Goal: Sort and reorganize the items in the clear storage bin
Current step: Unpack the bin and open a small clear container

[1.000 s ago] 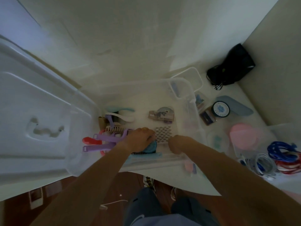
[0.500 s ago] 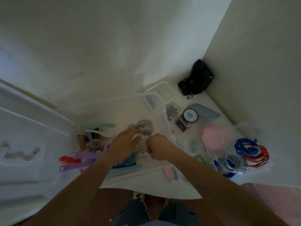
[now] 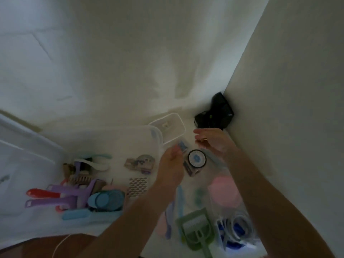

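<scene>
The clear storage bin [image 3: 157, 135] lies open below me. Inside are white and teal spoons [image 3: 93, 162], purple-handled tools [image 3: 61, 194], a red handle [image 3: 41, 192], a blue round lid [image 3: 106, 200], a mesh-patterned piece [image 3: 137, 187] and a small packet [image 3: 139, 162]. My left hand [image 3: 171, 164] reaches past the bin's right wall, fingertips at a small clear case with a blue item [image 3: 182, 146]; its grip is hidden. My right hand [image 3: 214, 142] hovers with relaxed fingers and holds nothing, above the table near a round black-rimmed tin [image 3: 197, 158].
A small clear container [image 3: 168, 127] stands behind the bin. A black bag [image 3: 220, 114] fills the wall corner. At right lie a pink lid [image 3: 223, 190], a green scoop [image 3: 195, 231] and coiled cables [image 3: 236, 228]. The bin's lid [image 3: 18, 155] leans at left.
Both hands left the mesh piece inside the bin and moved right, out over the table. The view swung to the right and up.
</scene>
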Motion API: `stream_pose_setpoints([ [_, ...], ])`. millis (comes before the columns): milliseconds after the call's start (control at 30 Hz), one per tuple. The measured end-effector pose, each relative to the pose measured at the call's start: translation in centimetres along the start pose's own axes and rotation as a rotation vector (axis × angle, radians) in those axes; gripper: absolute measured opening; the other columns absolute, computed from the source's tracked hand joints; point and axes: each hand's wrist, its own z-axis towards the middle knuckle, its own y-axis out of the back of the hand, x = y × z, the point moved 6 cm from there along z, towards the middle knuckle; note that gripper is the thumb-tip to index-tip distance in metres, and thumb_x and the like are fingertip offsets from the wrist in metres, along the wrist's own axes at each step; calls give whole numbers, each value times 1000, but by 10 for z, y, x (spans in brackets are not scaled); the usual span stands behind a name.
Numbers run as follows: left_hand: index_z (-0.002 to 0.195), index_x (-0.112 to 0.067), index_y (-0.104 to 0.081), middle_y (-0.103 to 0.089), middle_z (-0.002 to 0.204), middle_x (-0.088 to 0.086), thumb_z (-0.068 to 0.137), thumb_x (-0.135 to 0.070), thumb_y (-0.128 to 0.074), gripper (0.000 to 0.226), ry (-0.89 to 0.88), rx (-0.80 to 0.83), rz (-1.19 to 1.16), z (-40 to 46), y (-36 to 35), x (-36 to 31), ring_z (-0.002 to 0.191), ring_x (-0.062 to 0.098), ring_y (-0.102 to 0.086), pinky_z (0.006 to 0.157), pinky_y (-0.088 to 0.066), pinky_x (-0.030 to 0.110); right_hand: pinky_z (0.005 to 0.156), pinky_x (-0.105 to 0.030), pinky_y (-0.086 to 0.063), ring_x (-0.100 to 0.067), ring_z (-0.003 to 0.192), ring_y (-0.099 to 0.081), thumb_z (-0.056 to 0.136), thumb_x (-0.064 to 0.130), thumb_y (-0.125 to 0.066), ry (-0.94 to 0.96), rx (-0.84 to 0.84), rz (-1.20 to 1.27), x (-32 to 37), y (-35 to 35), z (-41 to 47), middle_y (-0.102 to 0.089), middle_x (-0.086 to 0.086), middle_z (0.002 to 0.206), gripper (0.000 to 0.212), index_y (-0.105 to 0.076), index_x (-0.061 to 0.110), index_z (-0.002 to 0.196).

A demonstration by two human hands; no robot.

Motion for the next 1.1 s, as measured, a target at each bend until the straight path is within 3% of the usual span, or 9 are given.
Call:
stream_pose_setpoints([
  [133, 120, -1, -57, -54, 79, 6, 104, -10, -42, 24, 239, -204, -76, 24, -40, 29, 62, 14, -47, 42, -39, 12, 56, -24, -43, -15, 58, -52, 87, -1, -67, -1, 62, -280, -2, -2, 51, -59, -12, 71, 12, -71, -5, 98],
  [200, 133, 2, -48, -59, 113, 15, 104, -12, -42, 33, 296, -333, -28, 45, -43, 48, 89, 22, -53, 73, -45, 16, 57, -28, -45, -16, 63, -58, 87, 8, -71, 68, 105, -561, -8, -10, 78, -67, -13, 73, 12, -74, -2, 92],
  [300, 148, -1, -34, -39, 151, 20, 105, -18, -39, 46, 364, -530, 31, 70, -42, 77, 133, 33, -43, 112, -32, 39, 71, -37, -53, -30, 89, -68, 89, 16, -64, 125, 147, -953, -28, -24, 114, -72, -20, 95, 21, -75, -2, 92],
  [500, 135, -2, -45, -53, 135, 22, 102, -16, -35, 37, 484, -536, 41, 114, -47, 107, 124, 39, -51, 108, -41, 46, 83, -35, -48, -34, 109, -60, 99, 28, -49, 145, 134, -1291, -60, -33, 136, -59, -19, 107, 34, -59, -1, 111],
  [633, 129, -1, -50, -57, 129, 21, 100, -14, -37, 35, 464, -509, 31, 117, -44, 109, 119, 39, -55, 103, -45, 45, 71, -33, -46, -32, 96, -62, 92, 42, -58, 152, 112, -1265, -63, -29, 138, -62, -17, 97, 38, -58, 4, 94],
  [767, 128, -4, -54, -61, 126, 19, 101, -17, -41, 33, 348, -506, 38, 103, -40, 89, 115, 36, -58, 101, -47, 45, 50, -28, -32, -25, 69, -55, 84, 46, -65, 157, 98, -1183, -47, -13, 130, -49, -9, 68, 46, -41, 14, 60],
  [933, 125, -16, -57, -63, 120, 6, 96, -16, -55, 29, 8, -354, 54, 73, -41, 18, 114, 27, -60, 97, -50, 40, 42, -27, -21, -15, 41, -29, 90, 43, -65, 269, 72, -1127, 31, 16, 76, -29, -3, 48, 58, -32, 13, 52],
  [1033, 146, -16, -40, -43, 136, 4, 73, -22, -83, 85, -297, -239, 194, 44, -24, -39, 126, 22, -50, 101, -50, 38, 48, -27, -22, -17, 41, -27, 88, 45, -68, 340, 91, -937, 88, 32, 22, -28, -6, 49, 58, -36, 12, 52],
  [1100, 144, -18, -38, -38, 134, 2, 63, -37, -88, 97, -485, -196, 216, 21, -3, -77, 122, 23, -53, 96, -54, 41, 50, -28, -20, -17, 43, -24, 85, 49, -69, 405, 108, -850, 122, 30, -20, -24, -5, 49, 60, -34, 13, 53],
])
